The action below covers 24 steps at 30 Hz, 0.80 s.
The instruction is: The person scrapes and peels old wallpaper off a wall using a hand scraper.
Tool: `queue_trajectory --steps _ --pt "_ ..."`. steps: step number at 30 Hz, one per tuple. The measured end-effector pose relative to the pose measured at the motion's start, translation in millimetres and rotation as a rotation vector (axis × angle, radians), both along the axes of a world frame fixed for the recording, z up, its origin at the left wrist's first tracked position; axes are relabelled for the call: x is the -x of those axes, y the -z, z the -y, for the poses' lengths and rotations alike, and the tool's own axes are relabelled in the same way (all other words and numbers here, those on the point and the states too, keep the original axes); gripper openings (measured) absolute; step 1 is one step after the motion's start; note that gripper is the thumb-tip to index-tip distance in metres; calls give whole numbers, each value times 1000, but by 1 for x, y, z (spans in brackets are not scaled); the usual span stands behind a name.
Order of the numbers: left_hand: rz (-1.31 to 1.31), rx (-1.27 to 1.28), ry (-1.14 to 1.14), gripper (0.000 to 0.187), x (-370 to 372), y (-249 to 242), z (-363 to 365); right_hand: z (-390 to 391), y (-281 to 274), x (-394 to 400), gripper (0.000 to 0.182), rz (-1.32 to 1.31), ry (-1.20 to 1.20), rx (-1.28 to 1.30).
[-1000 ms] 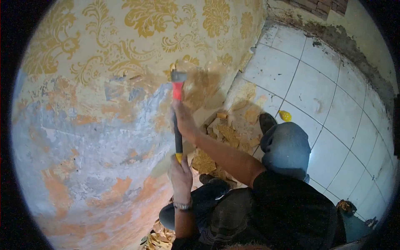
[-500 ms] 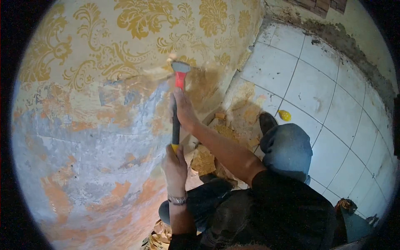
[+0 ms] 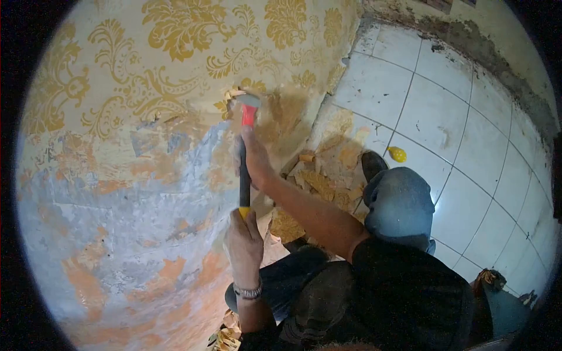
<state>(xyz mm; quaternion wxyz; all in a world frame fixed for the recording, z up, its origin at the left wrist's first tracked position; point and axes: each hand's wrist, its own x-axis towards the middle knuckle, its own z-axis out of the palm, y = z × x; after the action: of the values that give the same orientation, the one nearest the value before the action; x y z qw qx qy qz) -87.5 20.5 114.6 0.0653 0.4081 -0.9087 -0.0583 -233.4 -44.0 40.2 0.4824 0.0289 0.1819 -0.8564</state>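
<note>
One scraper (image 3: 244, 190) is at the wall (image 3: 146, 222), its blade (image 3: 250, 100) beside a curled flap of wallpaper (image 3: 236, 93). The right hand (image 3: 256, 161) grips it higher up, the left hand (image 3: 244, 238) its lower end; scraping seems in hand, the next push calling for a flat blade

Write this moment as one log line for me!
left hand: holds scraper low | right hand: holds it higher | blade: at peeling wallpaper

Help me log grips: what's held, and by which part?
A long-handled scraper: the right hand grips the black handle just below its red neck, the left hand its lower end by the yellow band.
</note>
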Motion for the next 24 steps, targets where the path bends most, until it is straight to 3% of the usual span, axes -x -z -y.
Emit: queue_trajectory --steps 3,5,10,14,19,24 --pt "0 37 5 24 0 9 2 3 9 -2 43 -39 40 -109" --pt "112 8 0 22 16 15 16 9 14 15 43 4 56 -96" --pt "87 -22 -43 24 12 6 -11 -6 17 7 43 24 5 -37" --pt "87 -61 0 21 21 40 21 13 45 24 43 -47 86 -138" --pt "9 -72 34 23 30 39 5 0 45 25 44 -29 48 -148" --pt "105 -70 42 24 38 57 28 13 59 39 46 -18 112 -187"
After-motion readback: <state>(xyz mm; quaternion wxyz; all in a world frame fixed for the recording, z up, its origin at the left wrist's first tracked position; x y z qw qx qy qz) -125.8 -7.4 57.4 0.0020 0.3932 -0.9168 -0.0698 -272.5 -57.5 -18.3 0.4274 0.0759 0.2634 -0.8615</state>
